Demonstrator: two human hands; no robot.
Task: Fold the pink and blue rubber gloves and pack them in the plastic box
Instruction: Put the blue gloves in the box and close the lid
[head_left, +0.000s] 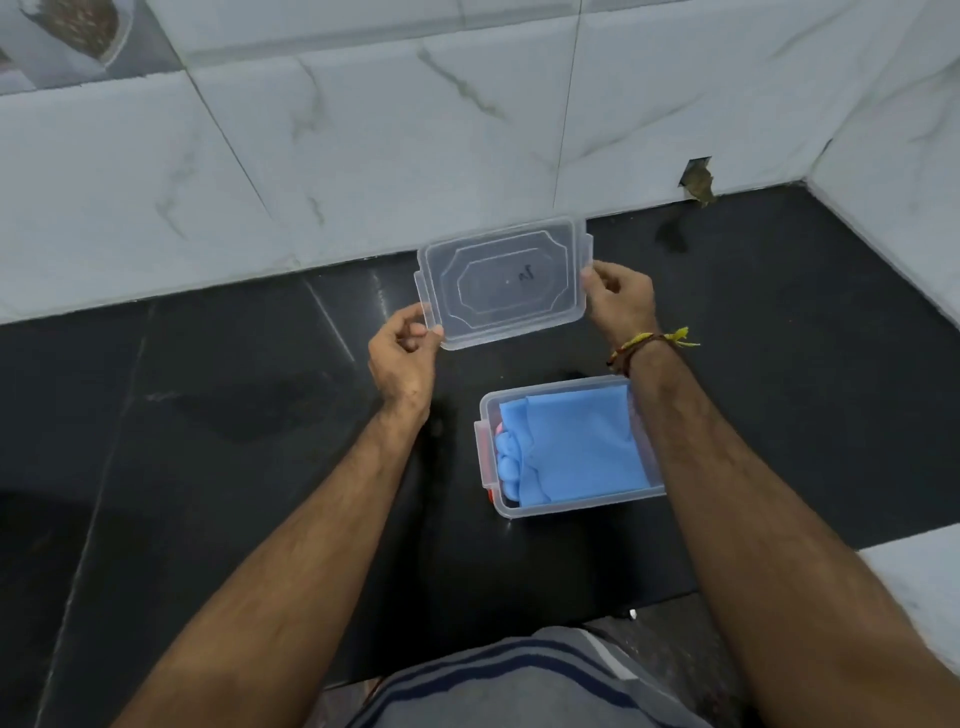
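A clear plastic box (571, 508) stands on the black counter, partly under my right forearm. Folded blue rubber gloves (576, 449) fill it, and a sliver of pink glove (497, 429) shows at its left edge beneath them. I hold the clear plastic lid (503, 283) in the air beyond the box, near the wall. My left hand (402, 358) pinches the lid's near left corner. My right hand (618, 301) grips its right edge.
The black stone counter (234, 415) runs left and right, with a wet patch at the left. A white marble-tiled wall (363, 156) rises behind it and turns along the right side. A chipped hole (698, 182) sits at the wall's base.
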